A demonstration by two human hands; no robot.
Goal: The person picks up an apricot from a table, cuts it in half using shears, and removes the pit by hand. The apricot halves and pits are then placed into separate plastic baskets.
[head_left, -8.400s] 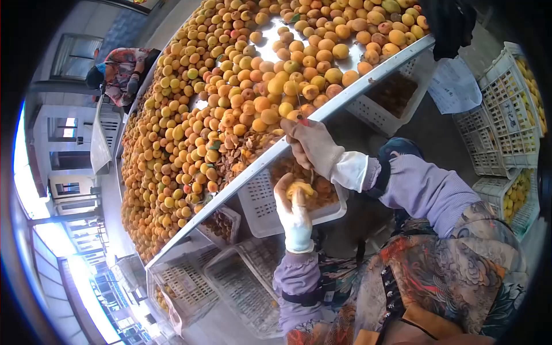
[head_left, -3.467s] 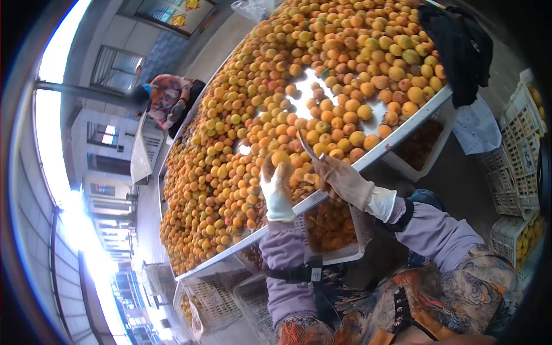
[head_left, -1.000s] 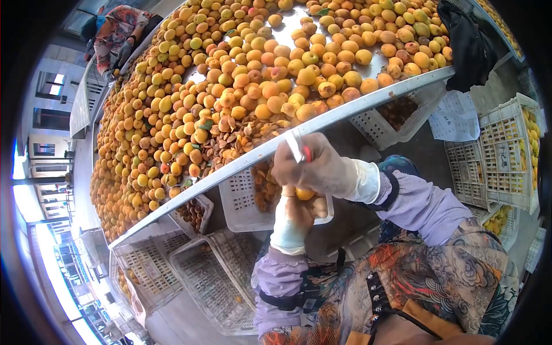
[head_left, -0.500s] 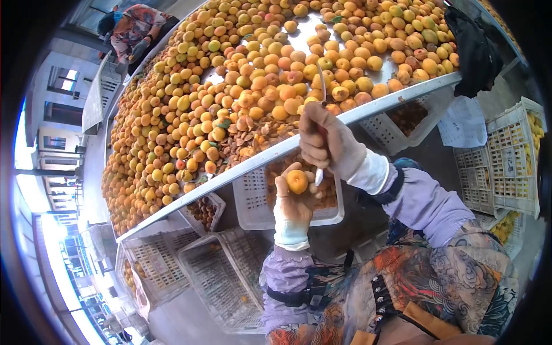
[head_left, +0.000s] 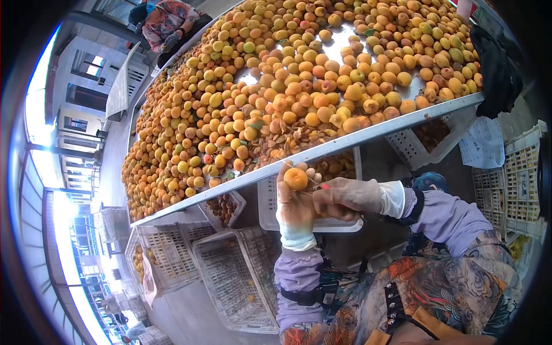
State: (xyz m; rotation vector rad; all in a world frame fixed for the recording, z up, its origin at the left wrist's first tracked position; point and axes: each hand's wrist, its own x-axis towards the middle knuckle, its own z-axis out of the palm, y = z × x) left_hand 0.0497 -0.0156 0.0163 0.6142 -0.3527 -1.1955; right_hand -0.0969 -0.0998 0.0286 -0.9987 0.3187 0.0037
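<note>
An orange apricot [head_left: 295,179] rests in my left hand [head_left: 296,202], whose gloved fingers curl round it over the white crate [head_left: 270,207] below the table edge. Close on its right, my right hand [head_left: 351,197] is closed on a small knife [head_left: 317,185], whose thin blade points at the fruit; a bit of red handle shows at the fingers. Above both hands runs the metal rim [head_left: 322,150] of the table, which bears a great heap of apricots [head_left: 230,109]. Brown pieces of fruit [head_left: 282,142] lie along the near edge.
Crates [head_left: 236,276] stand on the floor at lower left, and more crates [head_left: 509,178] stand at right. A dark cloth [head_left: 497,72] hangs over the table's right corner beside a white sheet [head_left: 483,144]. Across the table a person [head_left: 169,26] bends over the fruit.
My right hand has come down from the table rim beside the apricot, and the knife now points left at it instead of upward. The view has shifted, so the table appears further right.
</note>
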